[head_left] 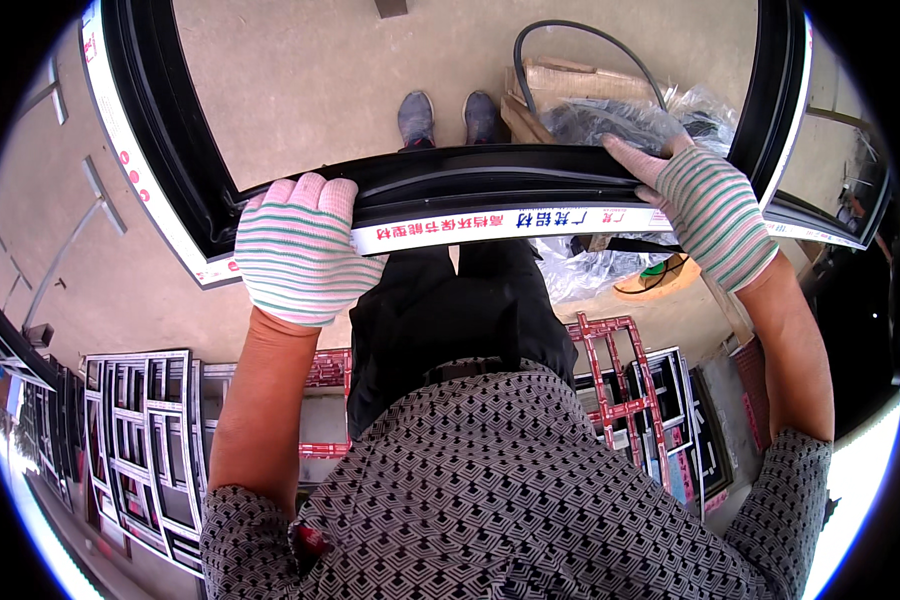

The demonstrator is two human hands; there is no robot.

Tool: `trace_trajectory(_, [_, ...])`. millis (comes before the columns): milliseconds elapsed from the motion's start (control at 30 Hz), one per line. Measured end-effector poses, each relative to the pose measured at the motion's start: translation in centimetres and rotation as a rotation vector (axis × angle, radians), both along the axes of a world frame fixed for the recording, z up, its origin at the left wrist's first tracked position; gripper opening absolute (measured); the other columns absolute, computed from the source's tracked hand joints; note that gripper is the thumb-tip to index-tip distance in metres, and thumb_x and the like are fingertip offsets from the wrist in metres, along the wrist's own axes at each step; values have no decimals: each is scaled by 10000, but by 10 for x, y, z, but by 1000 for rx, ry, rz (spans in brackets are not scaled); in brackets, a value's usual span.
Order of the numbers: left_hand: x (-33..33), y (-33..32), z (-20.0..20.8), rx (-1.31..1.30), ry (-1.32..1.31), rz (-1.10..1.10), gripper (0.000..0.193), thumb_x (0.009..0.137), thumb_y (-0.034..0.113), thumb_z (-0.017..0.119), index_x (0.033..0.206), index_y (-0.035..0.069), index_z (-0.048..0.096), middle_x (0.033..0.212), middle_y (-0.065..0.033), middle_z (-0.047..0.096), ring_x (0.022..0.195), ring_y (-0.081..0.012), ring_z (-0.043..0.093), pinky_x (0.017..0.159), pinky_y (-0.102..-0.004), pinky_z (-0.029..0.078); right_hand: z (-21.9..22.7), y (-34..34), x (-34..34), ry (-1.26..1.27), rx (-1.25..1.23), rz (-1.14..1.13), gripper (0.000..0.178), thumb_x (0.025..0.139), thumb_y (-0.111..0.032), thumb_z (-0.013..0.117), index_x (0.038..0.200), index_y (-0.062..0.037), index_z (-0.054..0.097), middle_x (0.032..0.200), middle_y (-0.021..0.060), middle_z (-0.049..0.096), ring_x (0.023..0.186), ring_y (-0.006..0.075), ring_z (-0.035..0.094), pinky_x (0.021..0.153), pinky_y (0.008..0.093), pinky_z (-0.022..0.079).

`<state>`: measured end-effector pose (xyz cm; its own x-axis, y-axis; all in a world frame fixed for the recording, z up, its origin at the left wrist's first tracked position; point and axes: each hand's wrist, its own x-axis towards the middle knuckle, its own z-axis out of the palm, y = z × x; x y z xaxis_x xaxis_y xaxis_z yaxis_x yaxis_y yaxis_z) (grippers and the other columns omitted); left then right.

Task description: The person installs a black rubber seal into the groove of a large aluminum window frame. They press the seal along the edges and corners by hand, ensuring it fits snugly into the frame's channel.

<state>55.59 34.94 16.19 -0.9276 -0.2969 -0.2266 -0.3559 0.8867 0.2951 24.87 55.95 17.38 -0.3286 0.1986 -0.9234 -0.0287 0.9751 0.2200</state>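
A large black window frame point(440, 205) with white printed protective film on its outer faces lies across in front of my body, its sides reaching away from me. My left hand point(305, 250), in a white glove with green stripes and pink fingertips, wraps over the near bar by the left corner. Toward the right corner, my right hand point(705, 200), gloved alike, grips the same bar, with a finger and the thumb reaching left along it. Grooves run along the bar's black inner face.
Beyond the bar, a black cord-like loop point(580, 25) arches over a cardboard box point(570, 80) and clear plastic wrapping point(610, 120). My shoes point(417, 118) stand on the concrete floor. Silver frames point(145, 430) lean at lower left, and red-wrapped frames point(625, 408) at lower right.
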Motion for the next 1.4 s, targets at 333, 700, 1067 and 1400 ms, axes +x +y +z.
trace_trajectory(333, [0,-1,2,-4,-36,-29,650,559,352,926,1137,117,742,926,-68,673,873,-296,672,816,-441,535,-5,-25,7,48,3,419,892,913,-675,736,1230,154,650,944,218,790,793,197,795,610,282,640])
trace_trajectory(700, [-4,-6,5,1,-18,-98,627,571,309,936,1142,123,757,944,-66,677,909,-294,672,836,-437,533,-3,-2,7,162,-151,570,993,860,-787,695,1256,123,693,1049,264,759,978,314,772,852,446,639])
trace_trajectory(1067, [-4,-11,8,19,-59,-142,626,614,323,933,1163,97,737,992,-80,695,950,-306,678,872,-450,522,0,41,4,334,-416,1038,418,1039,-287,696,1449,-213,662,1102,219,717,938,305,747,811,370,639])
trace_trajectory(1400, [-2,-11,8,25,-3,-132,626,607,311,936,1159,99,733,1007,-84,703,965,-311,687,869,-446,531,5,15,6,211,-246,850,459,999,-260,730,1451,-221,658,1101,203,721,946,328,738,788,387,628])
